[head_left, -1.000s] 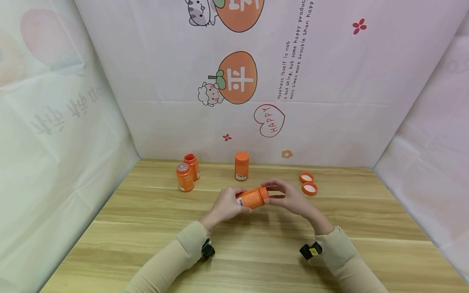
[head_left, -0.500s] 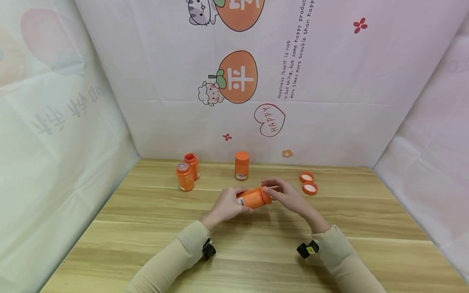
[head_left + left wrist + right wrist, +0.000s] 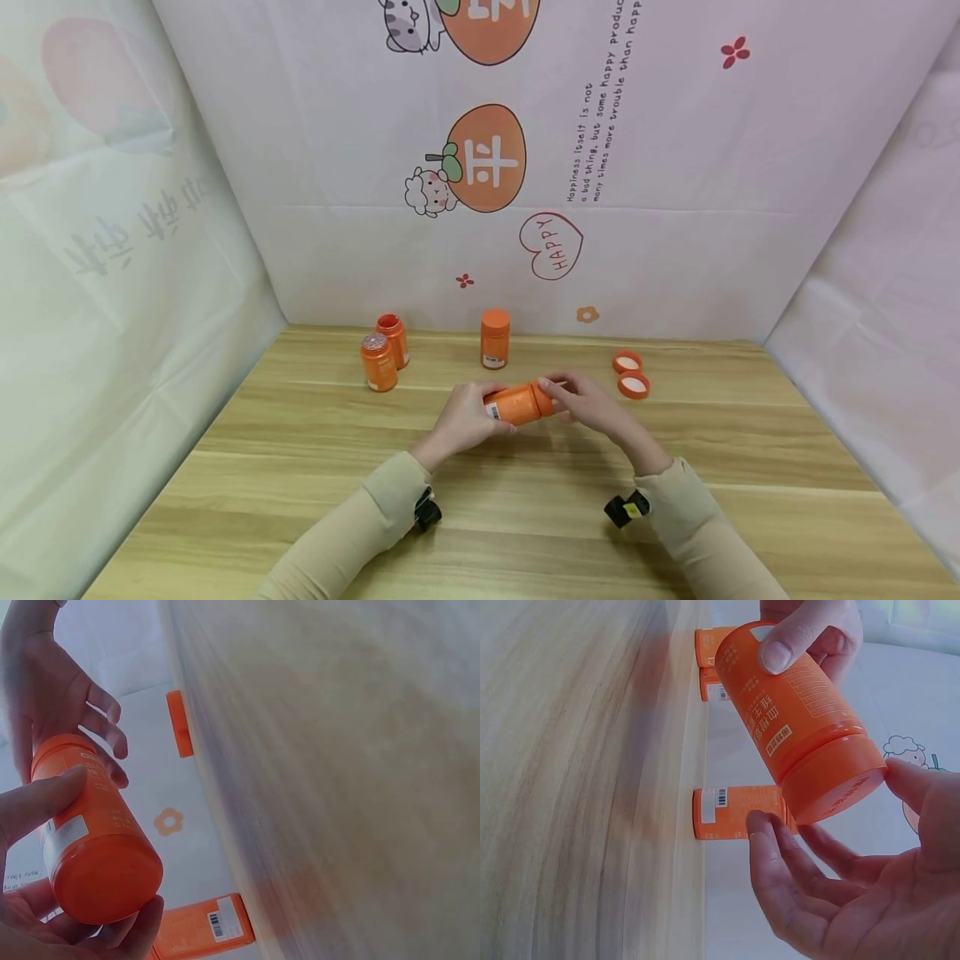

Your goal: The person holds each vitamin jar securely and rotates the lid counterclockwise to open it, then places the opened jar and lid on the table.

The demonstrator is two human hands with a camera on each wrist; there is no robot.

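Our left hand grips an orange bottle round its body, near the middle of the tabletop. Starting at the left, we see two capless bottles standing upright: a front bottle with a silvery top, and a rear bottle with a red open mouth, partly hidden behind it; we cannot tell whether they touch. Next, near the back edge, stands an upright capped bottle. In front of that, we hold our gripped bottle above the tabletop, tilted well over, its base to the left and its cap to the right. Our right hand pinches this cap between thumb and finger, its other fingers loosely bent alongside. Farthest right, two loose caps lie just beside each other, pale inner faces up.
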